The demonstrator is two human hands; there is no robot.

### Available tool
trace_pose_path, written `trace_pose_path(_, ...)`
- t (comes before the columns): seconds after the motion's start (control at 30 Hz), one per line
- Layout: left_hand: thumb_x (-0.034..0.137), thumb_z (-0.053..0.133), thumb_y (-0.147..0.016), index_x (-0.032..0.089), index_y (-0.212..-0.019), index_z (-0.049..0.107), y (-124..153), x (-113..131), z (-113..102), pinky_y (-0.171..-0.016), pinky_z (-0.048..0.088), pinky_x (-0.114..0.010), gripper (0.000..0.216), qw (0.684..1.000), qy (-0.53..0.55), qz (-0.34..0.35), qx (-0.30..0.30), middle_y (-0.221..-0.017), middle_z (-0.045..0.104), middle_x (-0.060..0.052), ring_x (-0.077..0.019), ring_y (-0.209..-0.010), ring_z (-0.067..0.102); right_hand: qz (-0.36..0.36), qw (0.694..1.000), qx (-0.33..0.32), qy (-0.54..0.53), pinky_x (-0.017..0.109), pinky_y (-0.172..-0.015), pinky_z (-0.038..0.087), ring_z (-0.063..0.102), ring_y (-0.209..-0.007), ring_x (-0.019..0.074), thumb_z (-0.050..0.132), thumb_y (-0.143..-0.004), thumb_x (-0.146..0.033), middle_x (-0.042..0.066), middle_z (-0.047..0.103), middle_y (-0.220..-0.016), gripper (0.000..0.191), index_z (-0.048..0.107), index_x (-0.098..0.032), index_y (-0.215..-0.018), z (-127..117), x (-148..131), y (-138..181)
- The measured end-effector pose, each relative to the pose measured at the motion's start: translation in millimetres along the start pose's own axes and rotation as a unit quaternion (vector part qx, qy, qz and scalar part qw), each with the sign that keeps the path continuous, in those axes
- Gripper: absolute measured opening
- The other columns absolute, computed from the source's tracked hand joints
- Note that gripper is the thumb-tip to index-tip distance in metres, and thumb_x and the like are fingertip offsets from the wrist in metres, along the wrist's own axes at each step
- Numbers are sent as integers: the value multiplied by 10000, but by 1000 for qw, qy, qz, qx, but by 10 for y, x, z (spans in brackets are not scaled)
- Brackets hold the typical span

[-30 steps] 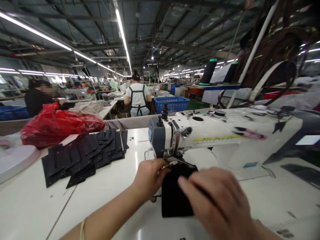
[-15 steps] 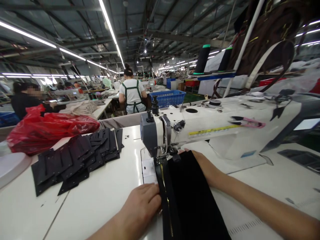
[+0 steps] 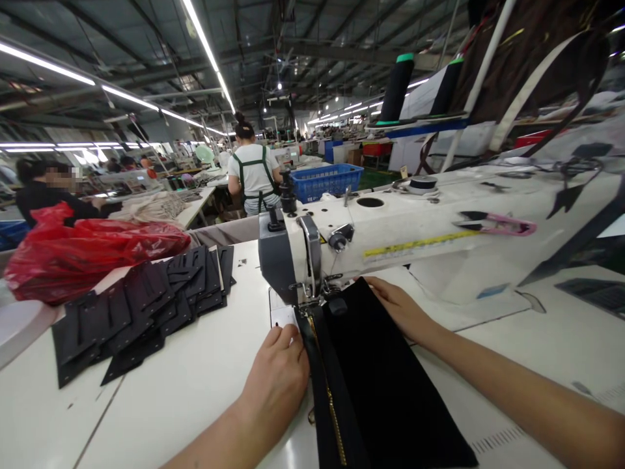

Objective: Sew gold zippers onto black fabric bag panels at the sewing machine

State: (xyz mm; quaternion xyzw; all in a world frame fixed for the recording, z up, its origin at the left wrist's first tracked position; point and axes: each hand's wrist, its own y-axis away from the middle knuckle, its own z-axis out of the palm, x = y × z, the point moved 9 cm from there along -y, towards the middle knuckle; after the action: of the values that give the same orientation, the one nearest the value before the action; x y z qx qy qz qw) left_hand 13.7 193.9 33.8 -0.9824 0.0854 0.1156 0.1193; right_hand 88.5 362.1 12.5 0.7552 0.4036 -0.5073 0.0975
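Note:
A black fabric panel (image 3: 385, 378) with a gold zipper (image 3: 334, 410) along its left edge lies under the head of a white sewing machine (image 3: 390, 228). My left hand (image 3: 278, 378) rests flat on the table, fingers stretched out and pressed against the zipper edge just below the presser foot. My right hand (image 3: 398, 306) lies flat on the panel's far right side, under the machine arm, fingers extended on the cloth.
A stack of black cut pieces (image 3: 141, 306) lies left on the white table (image 3: 185, 391), with a red plastic bag (image 3: 83, 251) behind it. Pink snips (image 3: 495, 225) lie on the machine arm. Thread cones (image 3: 395, 88) stand behind. Other people work at benches beyond; a blue basket (image 3: 327, 179) stands there.
A second ago both hands were bunched on a small folded piece at the needle. The panel now lies spread out, and it has fed further under the foot with both hands flat on it.

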Motion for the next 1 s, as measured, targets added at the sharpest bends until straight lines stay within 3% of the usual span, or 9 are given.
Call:
trace_pose_path(0.07,67,541,-765,137,-675,583,-11,22,-6,-634,410,-364,121,1000,-24,1,-4,-703,579,-73,-262,-768,512,4,1000,-13,-6,335,-650,504,637,-719,213,468,-769,-312,46,679,-818,416,535,-156,-1148,39,22,-28)
trace_pose_path(0.13,59,539,-762,139,-681,584,-20,10,0,-617,401,-364,121,999,-31,-8,-14,-704,576,-72,-255,-739,504,4,1000,-15,-4,329,-667,489,624,-704,204,500,-716,-249,31,672,-800,441,534,-157,-1146,52,9,-28)
trace_pose_path(0.33,41,502,-778,141,-709,584,-4,-44,12,-606,382,-366,147,999,-6,-31,-31,-777,589,-83,-241,-731,489,-12,1000,-13,-2,327,-765,454,618,-806,196,401,-795,-227,33,670,-890,363,534,-177,-1129,62,-127,52)
trace_pose_path(0.43,44,511,-781,131,-748,593,5,-52,-11,-643,392,-367,124,999,0,-23,-22,-820,595,-89,-257,-817,492,-17,1000,-12,12,331,-785,448,619,-843,208,395,-794,-231,47,676,-898,293,594,-174,-1001,79,-125,32)
trace_pose_path(0.57,45,524,-777,129,-811,607,-19,-18,-20,-679,400,-361,123,999,-27,-14,-32,-841,601,-84,-270,-878,489,-17,999,5,49,351,-831,432,609,-903,221,395,-766,-207,69,666,-970,321,579,-167,-1025,70,-88,-37)
trace_pose_path(0.7,67,536,-778,135,-832,609,-46,3,0,-649,415,-358,113,996,-51,-33,-58,-797,602,-77,-259,-785,506,-13,996,-1,93,330,-752,451,626,-783,227,432,-745,-200,52,678,-802,183,593,-184,-830,80,-73,-49)
trace_pose_path(0.8,48,505,-784,116,-860,607,-26,-45,15,-651,428,-371,144,995,-56,-58,-60,-917,615,-108,-252,-767,514,-1,991,4,132,353,-718,445,626,-761,261,455,-753,-223,75,676,-797,157,584,-187,-834,67,-34,-35)
trace_pose_path(0.9,50,498,-797,116,-839,605,28,-120,14,-689,442,-388,133,996,-18,-79,-39,-992,617,-107,-255,-813,520,3,987,2,159,398,-737,435,622,-809,303,437,-769,-244,118,677,-884,189,599,-178,-842,82,0,-26)
trace_pose_path(1.0,78,480,-826,135,-925,592,95,-188,-60,-694,447,-397,160,994,44,-94,20,-1053,610,-85,-256,-857,515,-8,985,-15,169,379,-730,445,624,-781,280,429,-778,-250,103,682,-869,190,605,-179,-782,128,-19,-3)
